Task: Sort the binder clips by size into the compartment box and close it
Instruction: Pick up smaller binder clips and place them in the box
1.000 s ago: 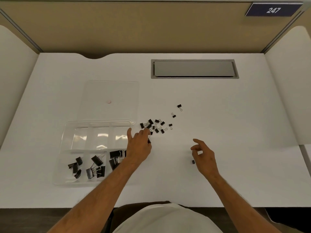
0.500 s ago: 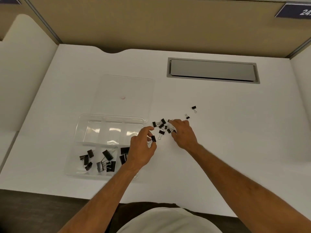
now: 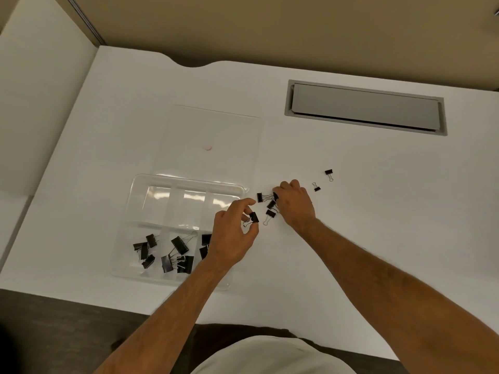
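Observation:
A clear compartment box (image 3: 140,209) lies open on the white desk, its lid (image 3: 213,125) flat behind it. Its three near compartments hold black binder clips (image 3: 175,252); the far ones look bare. My left hand (image 3: 233,236) pinches a small black clip (image 3: 253,217) just right of the box. My right hand (image 3: 294,202) lies curled over a loose pile of small clips (image 3: 270,205), fingertips among them; what they grip is hidden. Two more small clips (image 3: 329,172) lie farther right.
A grey cable hatch (image 3: 364,109) is set into the desk at the back right. White side panels (image 3: 40,103) and a tan back wall enclose the desk. The desk's near edge runs just below the box.
My right hand crossed from the near right of the desk onto the clip pile. My left hand lifted a small clip from the pile's near edge. The camera swung left.

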The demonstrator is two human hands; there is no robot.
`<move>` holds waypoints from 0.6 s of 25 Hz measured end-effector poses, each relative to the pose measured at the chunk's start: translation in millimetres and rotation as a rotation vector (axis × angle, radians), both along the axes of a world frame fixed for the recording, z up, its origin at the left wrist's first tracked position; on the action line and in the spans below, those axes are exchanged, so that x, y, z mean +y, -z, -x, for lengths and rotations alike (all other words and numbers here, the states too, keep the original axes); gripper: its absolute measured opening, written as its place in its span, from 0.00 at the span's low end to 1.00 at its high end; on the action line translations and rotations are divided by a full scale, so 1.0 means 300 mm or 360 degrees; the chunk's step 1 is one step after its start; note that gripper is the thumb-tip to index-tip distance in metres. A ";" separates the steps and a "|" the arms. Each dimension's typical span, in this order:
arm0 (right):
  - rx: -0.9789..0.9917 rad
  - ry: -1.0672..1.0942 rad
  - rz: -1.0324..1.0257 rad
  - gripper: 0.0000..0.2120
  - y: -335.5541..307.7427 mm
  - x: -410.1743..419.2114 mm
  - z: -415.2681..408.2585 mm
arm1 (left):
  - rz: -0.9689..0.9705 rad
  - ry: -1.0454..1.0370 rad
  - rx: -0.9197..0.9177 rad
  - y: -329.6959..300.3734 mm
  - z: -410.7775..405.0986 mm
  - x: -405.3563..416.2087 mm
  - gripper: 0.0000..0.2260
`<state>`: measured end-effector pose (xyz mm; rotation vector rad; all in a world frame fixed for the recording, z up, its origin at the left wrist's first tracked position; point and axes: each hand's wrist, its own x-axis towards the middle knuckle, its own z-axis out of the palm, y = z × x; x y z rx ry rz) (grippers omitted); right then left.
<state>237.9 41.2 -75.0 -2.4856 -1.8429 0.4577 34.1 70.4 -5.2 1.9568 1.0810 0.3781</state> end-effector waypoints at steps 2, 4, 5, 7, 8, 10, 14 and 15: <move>-0.0001 0.0054 -0.0020 0.08 0.004 -0.023 -0.001 | 0.0022 -0.0019 -0.0002 -0.001 0.007 -0.006 0.24; 0.0034 0.0115 -0.0079 0.05 -0.002 -0.061 0.000 | 0.0024 -0.0025 -0.0013 -0.019 0.015 -0.018 0.24; 0.0074 0.0153 -0.0131 0.05 -0.012 -0.083 0.003 | 0.0011 -0.0026 -0.0022 -0.032 0.019 -0.026 0.24; 0.0186 0.0253 -0.0278 0.05 -0.049 -0.128 0.011 | -0.0017 -0.0032 -0.0040 -0.062 0.028 -0.040 0.24; 0.0256 0.0311 -0.0354 0.06 -0.071 -0.149 0.018 | -0.0019 -0.0042 -0.0046 -0.074 0.034 -0.047 0.23; 0.0417 0.0457 -0.0480 0.08 -0.118 -0.198 0.042 | -0.0025 -0.0062 -0.0050 -0.102 0.052 -0.069 0.23; 0.0687 0.0636 -0.0623 0.09 -0.181 -0.302 0.097 | -0.0046 -0.0024 -0.0074 -0.123 0.108 -0.138 0.24; 0.0727 0.0645 -0.0635 0.09 -0.185 -0.322 0.112 | -0.0033 -0.0022 -0.0067 -0.121 0.119 -0.151 0.24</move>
